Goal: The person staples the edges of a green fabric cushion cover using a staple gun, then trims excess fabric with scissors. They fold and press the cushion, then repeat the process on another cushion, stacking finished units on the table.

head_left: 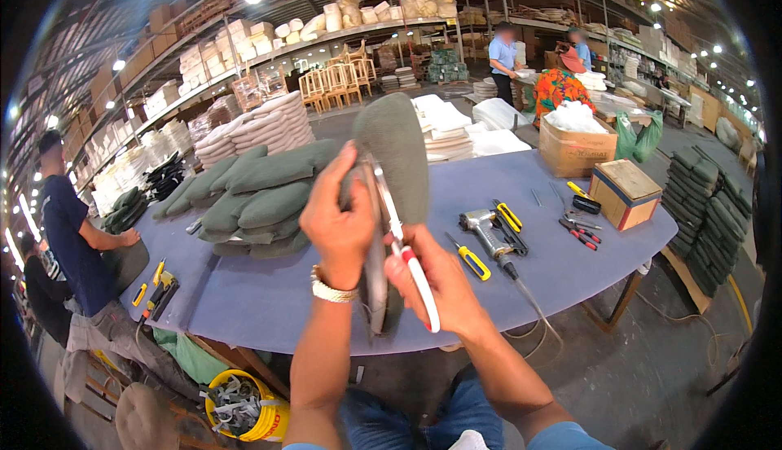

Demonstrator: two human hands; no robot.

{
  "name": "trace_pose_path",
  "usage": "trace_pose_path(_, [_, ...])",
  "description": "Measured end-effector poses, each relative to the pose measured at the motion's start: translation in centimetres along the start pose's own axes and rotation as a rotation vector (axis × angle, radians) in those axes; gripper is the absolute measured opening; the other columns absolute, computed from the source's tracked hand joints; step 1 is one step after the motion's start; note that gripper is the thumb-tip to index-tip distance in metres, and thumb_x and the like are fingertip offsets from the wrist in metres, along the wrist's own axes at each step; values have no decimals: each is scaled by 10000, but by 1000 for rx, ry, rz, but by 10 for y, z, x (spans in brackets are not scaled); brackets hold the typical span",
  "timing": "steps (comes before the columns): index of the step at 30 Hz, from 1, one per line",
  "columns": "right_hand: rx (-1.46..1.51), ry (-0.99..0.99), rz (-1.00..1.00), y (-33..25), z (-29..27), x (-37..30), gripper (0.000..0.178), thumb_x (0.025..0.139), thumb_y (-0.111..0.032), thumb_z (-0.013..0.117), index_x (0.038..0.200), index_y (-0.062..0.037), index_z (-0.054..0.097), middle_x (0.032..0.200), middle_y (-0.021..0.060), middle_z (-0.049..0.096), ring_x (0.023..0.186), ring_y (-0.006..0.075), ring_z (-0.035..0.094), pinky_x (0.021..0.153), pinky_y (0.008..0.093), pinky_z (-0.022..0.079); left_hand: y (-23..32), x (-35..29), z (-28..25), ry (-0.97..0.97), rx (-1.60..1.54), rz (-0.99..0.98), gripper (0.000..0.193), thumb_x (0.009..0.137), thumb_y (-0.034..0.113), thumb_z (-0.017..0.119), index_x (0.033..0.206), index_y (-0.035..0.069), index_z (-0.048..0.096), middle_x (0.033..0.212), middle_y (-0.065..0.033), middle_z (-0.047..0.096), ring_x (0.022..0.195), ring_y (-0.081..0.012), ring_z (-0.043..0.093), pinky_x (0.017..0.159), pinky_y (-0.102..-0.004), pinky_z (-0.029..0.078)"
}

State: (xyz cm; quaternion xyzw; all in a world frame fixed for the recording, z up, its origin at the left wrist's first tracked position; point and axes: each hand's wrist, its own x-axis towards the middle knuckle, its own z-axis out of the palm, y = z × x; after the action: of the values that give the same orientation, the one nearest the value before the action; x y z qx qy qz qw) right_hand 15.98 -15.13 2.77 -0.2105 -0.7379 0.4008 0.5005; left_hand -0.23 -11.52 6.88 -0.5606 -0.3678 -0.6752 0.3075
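Note:
A dark green padded seat cushion (399, 128) stands on edge in front of me, above the near side of the table. My left hand (336, 218), a gold watch on its wrist, grips the cushion's left edge and a flap of its greyish underside cloth. In my right hand (436, 279) is a metal hand tool with a red-and-white handle (419, 291); blur hides whether it is scissors or pliers. Its metal end points up along the cushion's edge, close to my left fingers. More green cushions (265, 197) are piled left of my hands.
On the blue-covered table (538, 291) lie an air stapler with hose (489, 234), a yellow screwdriver (472, 263), red-handled pliers (578, 234) and a cardboard box (626, 193). A yellow bucket of scraps (273, 421) stands below left. A co-worker (69, 222) works at left.

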Motion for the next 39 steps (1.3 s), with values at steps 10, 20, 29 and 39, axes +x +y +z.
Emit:
trace_pose_path(10, [-826, 357, 72, 177, -155, -35, 358, 862, -217, 774, 1175, -72, 677, 1039, 197, 747, 983, 391, 734, 820, 428, 581, -39, -2, -86, 95, 74, -324, 305, 969, 46, 672, 1270, 5, 697, 1185, -121, 753, 1046, -174, 692, 942, -318, 522])
trace_pose_path(20, [-1191, 193, 117, 223, -270, -26, 497, 880, -319, 756, 1289, -48, 675, 1213, 200, 717, 1145, 431, 658, 971, 475, 524, -21, 8, -51, 106, -133, -233, 228, 963, 60, 701, 1173, -12, 748, 1109, -91, 781, 1007, -113, 692, 922, -266, 519])
trace_pose_path(29, [-389, 134, -632, -8, -70, 95, 389, 978, -197, 674, 1335, -45, 640, 1432, 200, 603, 1332, 365, 563, 1140, 433, 409, 14, 1, -17, -37, -221, -128, 243, 945, -4, 672, 1179, -25, 732, 1106, -128, 777, 1015, -171, 726, 922, -296, 539])
trace_pose_path(39, [-505, 204, -798, -19, -52, 129, 301, 1078, -232, 497, 1204, -15, 664, 1176, 118, 672, 1108, 254, 597, 1007, 359, 430, 17, 1, -20, -129, -339, -284, 212, 965, 59, 714, 1160, -18, 747, 1064, -107, 788, 964, -114, 704, 871, -278, 542])
